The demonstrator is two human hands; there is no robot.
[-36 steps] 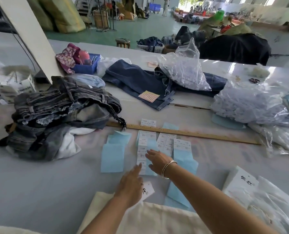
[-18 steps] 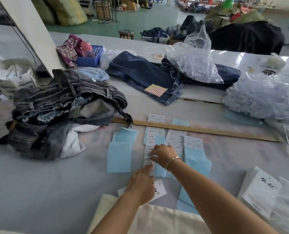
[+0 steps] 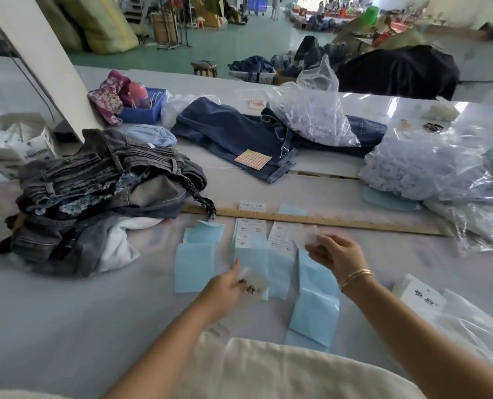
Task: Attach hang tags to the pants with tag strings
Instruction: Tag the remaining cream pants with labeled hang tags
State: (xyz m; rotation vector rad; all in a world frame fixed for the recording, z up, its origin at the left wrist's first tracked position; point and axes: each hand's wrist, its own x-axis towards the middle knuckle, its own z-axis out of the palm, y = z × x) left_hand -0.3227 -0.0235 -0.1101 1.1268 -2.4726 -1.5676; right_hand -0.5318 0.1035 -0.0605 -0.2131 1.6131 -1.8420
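Pinching a small white label [image 3: 307, 237] in the right hand [image 3: 336, 256], fingers [image 3: 315, 245] narrowed on its edge, lifting it just off the row of printed labels [image 3: 282, 237]. Holding a blurred white hang tag [image 3: 252, 279] in the left hand [image 3: 225, 287], thumb and fingers curled round it; dark print showing on it, though unreadable. No tag string to be made out in either grip.

Lying under and between both sets of fingers: pale blue backing sheets [image 3: 195, 267] spread over the desk [image 3: 67, 326]. Beyond the fingertips, a long wooden ruler [image 3: 326, 221]. Well off to the far left of the left fingers, the heaped grey pants [image 3: 101, 182], untouched and still waiting for tags; further out, dark blue jeans [image 3: 233, 131] under a clear plastic bag [image 3: 311, 110].

Likely risks from here: mismatching label and tag, given several near-identical labels sitting side by side; sticking the label crooked, since both pieces are hanging in the air without support; letting the sticky face fold onto itself or catch on a loose blue sheet beneath the right fingers; dropping the small tag among the papers, where finding it again would be slow.
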